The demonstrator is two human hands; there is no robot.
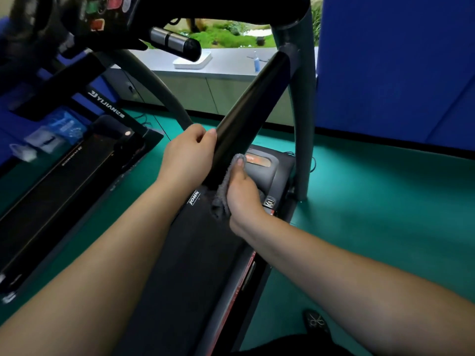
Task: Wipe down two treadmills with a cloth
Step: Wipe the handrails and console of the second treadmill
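I stand on a black treadmill (190, 265) whose belt runs under my arms. Its glossy black right handrail (252, 104) slants down from the grey upright toward me. My left hand (189, 156) is wrapped around the lower end of that handrail. My right hand (243, 199) holds a grey cloth (226, 191) pressed against the handrail's right underside, just below the left hand. A second black treadmill (64, 181) lies to the left, its deck low on the floor.
The console (84, 19) with coloured buttons hangs overhead at top left, with a chrome-and-black grip (177, 43) sticking out. A grey upright (303, 119) stands right. Beyond it is a counter (231, 65) with a white tray and blue bottle. Blue partition right; green floor around.
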